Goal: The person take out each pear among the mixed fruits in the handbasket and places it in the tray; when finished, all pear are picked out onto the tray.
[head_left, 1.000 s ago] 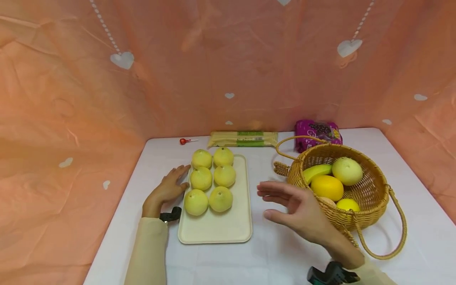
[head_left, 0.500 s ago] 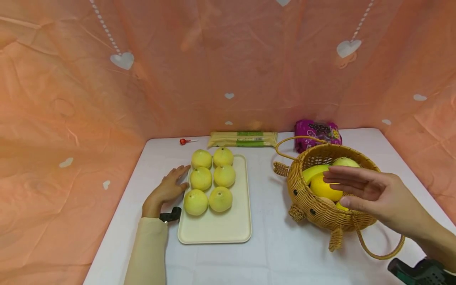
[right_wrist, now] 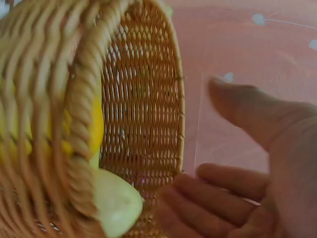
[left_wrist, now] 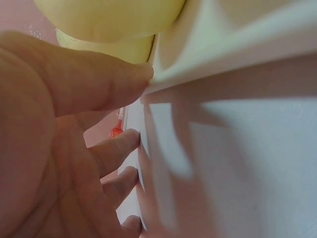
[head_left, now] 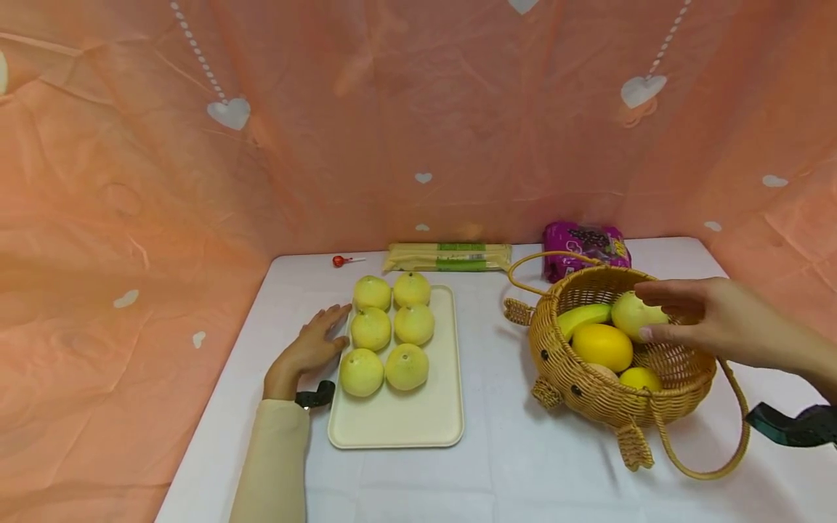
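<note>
My left hand (head_left: pixel 312 346) lies on the table at the left edge of a cream tray (head_left: pixel 395 430), fingers extended. In the left wrist view its thumb (left_wrist: pixel 106 82) touches the tray's rim. Several round yellow fruits (head_left: pixel 407 367) sit in two columns on that tray. At the right, my right hand (head_left: pixel 719 319) hovers over the far right side of a wicker basket (head_left: pixel 556 370), fingers straight and thumb apart, holding nothing. Its fingertips overlap a pale green round fruit (head_left: pixel 631 317) in the basket. Beside that fruit lie a banana (head_left: pixel 583 317), an orange-yellow fruit (head_left: pixel 603 347) and a lemon-yellow fruit (head_left: pixel 641 378).
Along the back lie a red lollipop (head_left: pixel 338 261), a long yellow-green packet (head_left: pixel 447 257) and a purple package (head_left: pixel 582 248). One basket handle (head_left: pixel 735 450) loops out toward the front right, another (head_left: pixel 523 269) toward the back left. Orange cloth (head_left: pixel 418 131) hangs behind the table.
My right hand has moved right and, most recently, farther back, from between tray and basket to above the basket's right side. The left hand stays in place.
</note>
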Demonstrator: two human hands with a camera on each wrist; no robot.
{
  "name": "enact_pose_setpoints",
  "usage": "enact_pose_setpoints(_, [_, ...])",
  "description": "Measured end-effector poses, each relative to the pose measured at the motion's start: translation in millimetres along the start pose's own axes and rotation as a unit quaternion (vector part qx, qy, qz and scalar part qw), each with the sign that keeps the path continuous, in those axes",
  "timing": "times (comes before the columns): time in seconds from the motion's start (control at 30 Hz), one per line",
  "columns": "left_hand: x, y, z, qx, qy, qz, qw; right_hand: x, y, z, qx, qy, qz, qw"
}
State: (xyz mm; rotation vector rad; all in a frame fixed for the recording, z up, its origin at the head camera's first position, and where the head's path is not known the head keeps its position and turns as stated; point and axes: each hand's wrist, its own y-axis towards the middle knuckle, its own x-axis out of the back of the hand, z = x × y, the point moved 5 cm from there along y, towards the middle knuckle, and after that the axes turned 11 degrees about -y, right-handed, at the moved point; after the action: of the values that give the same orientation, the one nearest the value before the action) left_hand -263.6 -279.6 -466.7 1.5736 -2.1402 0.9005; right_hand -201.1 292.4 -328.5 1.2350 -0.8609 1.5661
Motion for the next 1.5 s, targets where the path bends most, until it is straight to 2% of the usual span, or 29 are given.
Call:
enact_pose_setpoints(0.2, [-1.6, 1.3, 2.2, 0.009, -0.002, 0.000, 1.0000, -2, 14.4, 6, 0.023, -0.103, 0.041, 0.9935])
enact_pose_setpoints(0.3, [-1.7, 1.5, 3.1, 0.009, -0.004, -0.002, 1.0000, -9, 19.6, 8, 0.037, -0.128, 0.073, 0.9884])
enact_pose_setpoints(0.43, [-1.7, 0.7, 3.3, 0.010, -0.004, -0.002, 0.9999, -19, 24.5, 10, 0.046, -0.138, 0.090, 0.9853])
enact_pose_setpoints(0.87, [-1.1, 0.6, 2.2, -0.007, 0.004, -0.004, 1.0000, -32, 31.1, 16, 0.066, -0.214, 0.028, 0.9742])
enact_pose_setpoints(1.1, [-0.3, 1.4, 1.6, -0.007, 0.006, -0.003, 0.9999, -42, 31.1, 13, 0.088, -0.198, 0.050, 0.9751])
enact_pose_setpoints(1.3, [0.2, 4.5, 4.4, -0.014, 0.008, -0.006, 0.9998, -50, 28.0, 11, 0.112, -0.244, 0.054, 0.9618])
enact_pose_setpoints(1.5, [0.7, 3.4, 1.9, -0.013, 0.011, -0.004, 0.9998, -55, 25.3, 10, 0.099, -0.270, 0.050, 0.9563])
